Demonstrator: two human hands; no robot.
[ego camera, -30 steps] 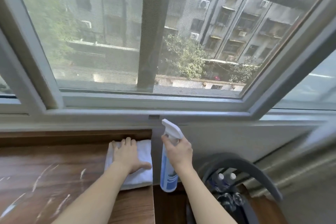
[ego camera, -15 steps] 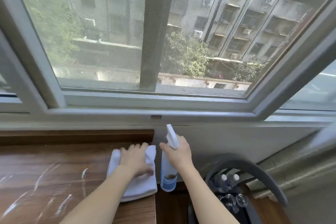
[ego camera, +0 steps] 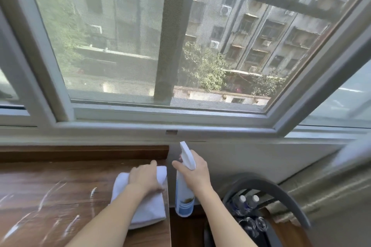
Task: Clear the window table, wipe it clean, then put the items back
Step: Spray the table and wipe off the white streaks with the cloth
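Wooden window table point(ego camera: 60, 176) fills the lower left under the window frame point(ego camera: 160, 124), its brown grain streaked with pale, smeared wet marks that lie well to the left of the left hand point(ego camera: 145, 178). That hand presses flat, fingers fairly straight, on a folded white cloth point(ego camera: 148, 208) at the table's right edge; the cloth spreads out below the palm toward the person and shows a soft, thick fold along its near side. Just to the right of the cloth, off the table's edge, the right hand point(ego camera: 195, 172) is wrapped round the neck of a spray bottle point(ego camera: 183, 200), held upright with the white trigger head rising above the knuckles and pointing toward the wall. The bottle's body hangs below the grip, translucent white with a blue label band near the base. To the right of and below that hand sits a dark curved handle point(ego camera: 267, 184) over a container holding capped bottles point(ego camera: 248, 199) and glasses point(ego camera: 255, 224).
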